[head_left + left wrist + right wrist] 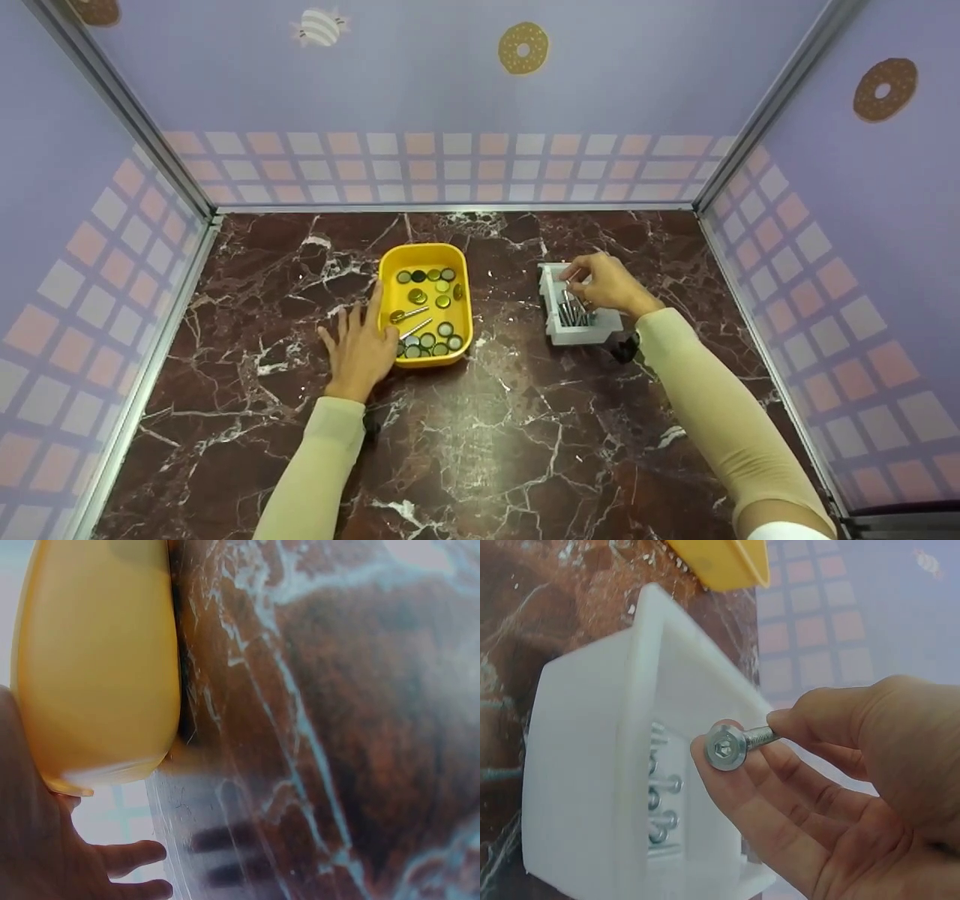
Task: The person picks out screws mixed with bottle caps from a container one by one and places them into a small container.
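Observation:
My left hand (360, 351) rests against the left side of a yellow tray (424, 363), its fingers spread and its thumb over the rim. In the left wrist view the tray's outer wall (101, 667) is beside that hand. Inside the tray lie many round bottle caps (442, 301) and two silver bolts (415, 329). Over a white bin (577, 337), my right hand (606, 283) pinches a silver socket-head bolt (726, 748) between thumb and fingers. More bolts (664, 802) lie on the floor of the bin.
The tray and bin stand apart on a dark red marbled tabletop (480, 435). Purple panels (450, 97) with checks and doughnut pictures enclose the back and both sides, joined by metal rails (450, 208).

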The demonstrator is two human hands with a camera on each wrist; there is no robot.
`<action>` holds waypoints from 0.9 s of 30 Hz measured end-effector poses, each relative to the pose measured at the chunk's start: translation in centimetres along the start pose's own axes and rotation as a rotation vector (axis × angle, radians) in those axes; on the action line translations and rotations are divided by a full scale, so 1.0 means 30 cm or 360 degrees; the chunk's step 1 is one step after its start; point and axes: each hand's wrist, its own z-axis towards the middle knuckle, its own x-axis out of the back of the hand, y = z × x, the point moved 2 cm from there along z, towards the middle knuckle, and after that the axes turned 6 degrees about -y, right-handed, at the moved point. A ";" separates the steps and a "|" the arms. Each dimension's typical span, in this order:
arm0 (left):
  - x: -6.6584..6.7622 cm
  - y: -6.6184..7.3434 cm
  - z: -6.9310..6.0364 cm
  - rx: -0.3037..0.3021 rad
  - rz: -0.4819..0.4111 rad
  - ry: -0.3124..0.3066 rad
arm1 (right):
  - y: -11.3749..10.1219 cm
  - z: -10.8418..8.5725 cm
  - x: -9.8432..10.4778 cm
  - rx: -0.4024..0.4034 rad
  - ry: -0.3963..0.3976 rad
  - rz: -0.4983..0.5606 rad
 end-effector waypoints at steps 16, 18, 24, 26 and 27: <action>-0.003 -0.004 -0.002 0.0007 -0.0016 0.0009 | 0.049 0.011 -0.009 -0.0121 0.0001 -0.0039; -0.003 -0.004 -0.002 0.0009 -0.0011 0.0003 | 0.052 0.012 -0.012 -0.0147 0.0008 -0.0046; -0.001 0.000 0.004 0.0006 -0.0011 -0.0018 | 0.048 0.007 -0.016 -0.0146 0.0055 -0.0107; 0.001 0.002 0.004 0.0007 -0.0009 -0.0019 | 0.042 0.005 -0.016 -0.0128 0.0070 -0.0121; 0.001 0.003 0.004 0.0008 -0.0009 -0.0018 | 0.038 0.005 -0.017 -0.0120 0.0077 -0.0125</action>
